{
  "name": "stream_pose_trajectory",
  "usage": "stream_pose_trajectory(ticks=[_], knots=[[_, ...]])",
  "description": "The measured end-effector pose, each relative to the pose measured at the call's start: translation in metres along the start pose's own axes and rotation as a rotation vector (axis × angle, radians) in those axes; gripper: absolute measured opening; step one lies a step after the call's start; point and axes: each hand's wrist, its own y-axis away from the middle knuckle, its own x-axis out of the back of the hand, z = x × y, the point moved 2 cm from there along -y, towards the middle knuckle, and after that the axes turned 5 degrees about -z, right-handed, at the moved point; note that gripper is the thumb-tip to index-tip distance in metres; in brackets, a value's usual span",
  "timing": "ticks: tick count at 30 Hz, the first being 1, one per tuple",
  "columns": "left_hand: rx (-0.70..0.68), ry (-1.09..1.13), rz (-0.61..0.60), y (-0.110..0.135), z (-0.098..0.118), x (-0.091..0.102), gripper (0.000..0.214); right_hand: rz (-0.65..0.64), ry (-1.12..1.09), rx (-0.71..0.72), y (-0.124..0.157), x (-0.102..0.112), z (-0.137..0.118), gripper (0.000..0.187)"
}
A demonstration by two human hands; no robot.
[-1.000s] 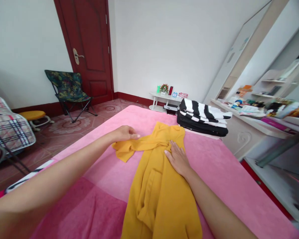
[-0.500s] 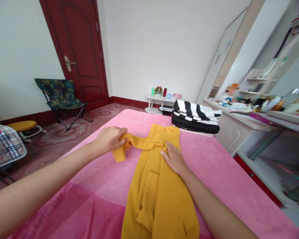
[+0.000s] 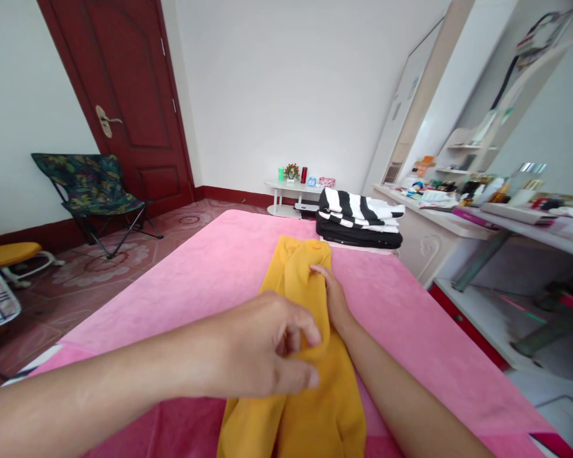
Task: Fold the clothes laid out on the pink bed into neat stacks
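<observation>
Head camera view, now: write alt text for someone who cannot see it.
A person's left hand, slightly curled, is over a yellow garment on a pink bedspread, while the right hand rests at the garment's right edge. Beyond it lie stacked black and white clothes.

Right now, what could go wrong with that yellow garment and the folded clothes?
The left hand is over the yellow garment, thumb and fingers apart; it might snag and crease the cloth. The folded clothes sit near the far edge of the pink cover, so a hard tug on it could topple them.
</observation>
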Motion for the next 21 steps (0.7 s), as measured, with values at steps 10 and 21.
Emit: stream_pose_trajectory(ticks=[10, 21], knots=[[-0.062, 0.071, -0.139, -0.072, -0.038, -0.011, 0.021, 0.13, -0.121, -0.113, -0.004, 0.008, 0.023, 0.03], [-0.025, -0.414, 0.589, -0.155, -0.153, 0.008, 0.084, 0.264, 0.009, -0.151, -0.005, 0.015, 0.036, 0.031]])
